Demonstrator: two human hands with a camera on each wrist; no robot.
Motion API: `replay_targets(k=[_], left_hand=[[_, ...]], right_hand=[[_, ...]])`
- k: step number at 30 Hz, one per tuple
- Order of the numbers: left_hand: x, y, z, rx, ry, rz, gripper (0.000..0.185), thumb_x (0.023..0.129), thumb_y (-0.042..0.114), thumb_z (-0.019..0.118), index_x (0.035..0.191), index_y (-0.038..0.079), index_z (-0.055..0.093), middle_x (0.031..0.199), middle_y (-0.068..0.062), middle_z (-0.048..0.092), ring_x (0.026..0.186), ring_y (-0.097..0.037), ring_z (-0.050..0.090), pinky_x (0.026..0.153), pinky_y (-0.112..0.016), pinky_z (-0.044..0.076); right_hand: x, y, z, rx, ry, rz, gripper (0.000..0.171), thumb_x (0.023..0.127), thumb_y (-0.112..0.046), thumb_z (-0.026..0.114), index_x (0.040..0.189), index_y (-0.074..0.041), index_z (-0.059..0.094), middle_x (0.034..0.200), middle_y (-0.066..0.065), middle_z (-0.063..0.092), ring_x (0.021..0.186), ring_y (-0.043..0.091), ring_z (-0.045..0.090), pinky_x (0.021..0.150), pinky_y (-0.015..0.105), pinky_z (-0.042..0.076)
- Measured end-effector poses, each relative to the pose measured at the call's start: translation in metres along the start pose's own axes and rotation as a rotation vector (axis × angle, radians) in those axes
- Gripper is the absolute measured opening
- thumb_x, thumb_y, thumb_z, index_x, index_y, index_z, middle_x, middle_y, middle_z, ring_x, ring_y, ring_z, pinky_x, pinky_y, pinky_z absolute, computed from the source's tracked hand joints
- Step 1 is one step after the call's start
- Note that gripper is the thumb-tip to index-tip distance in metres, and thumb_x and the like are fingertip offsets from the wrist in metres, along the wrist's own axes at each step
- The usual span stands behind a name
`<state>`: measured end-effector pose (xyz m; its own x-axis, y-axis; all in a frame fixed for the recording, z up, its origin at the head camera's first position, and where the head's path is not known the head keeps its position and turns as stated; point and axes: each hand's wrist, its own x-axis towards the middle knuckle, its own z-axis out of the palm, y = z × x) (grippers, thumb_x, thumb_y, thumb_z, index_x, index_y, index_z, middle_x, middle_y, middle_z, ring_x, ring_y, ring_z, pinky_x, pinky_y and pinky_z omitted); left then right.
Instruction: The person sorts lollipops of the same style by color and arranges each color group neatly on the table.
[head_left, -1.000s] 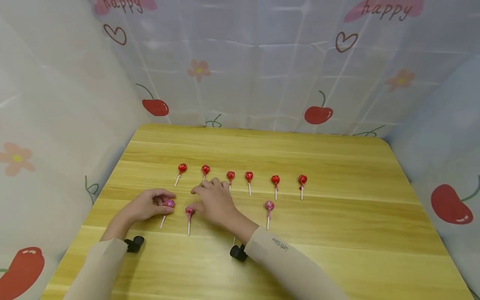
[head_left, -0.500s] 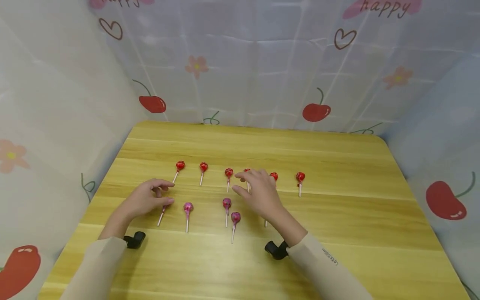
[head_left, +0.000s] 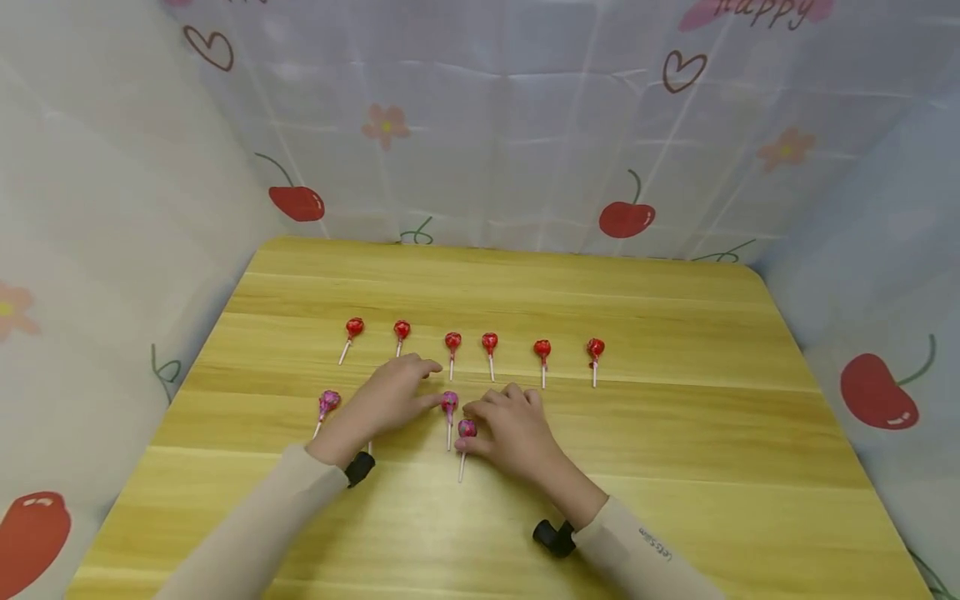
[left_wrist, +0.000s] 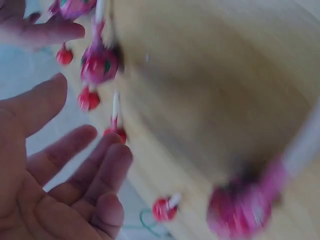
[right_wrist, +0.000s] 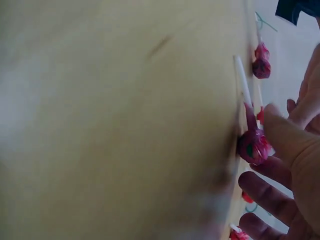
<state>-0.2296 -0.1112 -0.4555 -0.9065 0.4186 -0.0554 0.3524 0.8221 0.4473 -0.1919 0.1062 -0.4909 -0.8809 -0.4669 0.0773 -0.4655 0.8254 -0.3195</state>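
Note:
My right hand [head_left: 517, 429] holds a purple-wrapped lollipop [head_left: 467, 427] by its head, thumb on the near side and index finger on the far side. In the right wrist view this lollipop [right_wrist: 254, 146] sits between thumb and fingers, its white stick slanting up. My left hand [head_left: 393, 396] reaches from the left, fingers spread. Its thumb tip is right at the head of another purple-pink lollipop [head_left: 449, 402]. In the left wrist view the left palm [left_wrist: 60, 200] holds nothing, and the lollipop [left_wrist: 100, 65] lies beyond the thumb tip.
Several red lollipops form a row farther back, from the leftmost red lollipop [head_left: 355, 327] to the rightmost one [head_left: 596, 348]. A pink lollipop [head_left: 329, 402] lies left of my left wrist. Another's stick [head_left: 370, 447] shows beside that wrist. Printed curtains surround the wooden table [head_left: 675, 467].
My left hand has left the leftmost pink lollipop and moved right to the middle one. My right hand has come back toward me and left, onto the nearer purple lollipop.

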Motion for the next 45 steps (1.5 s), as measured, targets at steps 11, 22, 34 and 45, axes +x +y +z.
replay_targets(k=[11, 22, 34, 45], left_hand=[[0.015, 0.018, 0.025, 0.066, -0.053, -0.002, 0.019, 0.088, 0.027, 0.076, 0.088, 0.011, 0.065, 0.082, -0.001, 0.06, 0.075, -0.016, 0.052, 0.069, -0.033, 0.045], [0.016, 0.026, 0.024, -0.004, -0.045, -0.042, 0.014, 0.089, 0.019, 0.074, 0.085, 0.008, 0.066, 0.078, -0.001, 0.061, 0.07, -0.014, 0.053, 0.065, -0.03, 0.045], [0.013, 0.02, -0.007, -0.05, -0.023, -0.08, 0.015, 0.091, 0.018, 0.071, 0.1, 0.006, 0.074, 0.096, -0.005, 0.07, 0.082, -0.016, 0.059, 0.077, -0.035, 0.051], [0.008, 0.0, 0.016, -0.071, -0.051, -0.131, 0.008, 0.085, 0.02, 0.079, 0.085, 0.014, 0.074, 0.085, 0.002, 0.07, 0.074, -0.012, 0.058, 0.074, -0.033, 0.05]], right_hand=[[0.002, 0.007, -0.002, 0.125, 0.027, 0.084, 0.02, 0.089, -0.04, 0.073, 0.103, -0.025, 0.072, 0.1, -0.014, 0.071, 0.087, 0.011, 0.047, 0.088, 0.04, 0.03], [0.005, 0.01, -0.005, 0.086, 0.034, 0.074, 0.017, 0.088, -0.037, 0.075, 0.099, -0.024, 0.073, 0.1, -0.013, 0.071, 0.088, 0.013, 0.046, 0.084, 0.038, 0.028], [0.004, 0.009, -0.004, 0.071, 0.035, 0.062, 0.018, 0.089, -0.039, 0.073, 0.1, -0.025, 0.073, 0.102, -0.011, 0.072, 0.088, 0.013, 0.045, 0.084, 0.039, 0.029], [0.005, 0.013, 0.0, 0.086, 0.041, 0.061, 0.019, 0.088, -0.042, 0.074, 0.099, -0.027, 0.073, 0.102, -0.013, 0.071, 0.09, 0.012, 0.045, 0.084, 0.039, 0.027]])
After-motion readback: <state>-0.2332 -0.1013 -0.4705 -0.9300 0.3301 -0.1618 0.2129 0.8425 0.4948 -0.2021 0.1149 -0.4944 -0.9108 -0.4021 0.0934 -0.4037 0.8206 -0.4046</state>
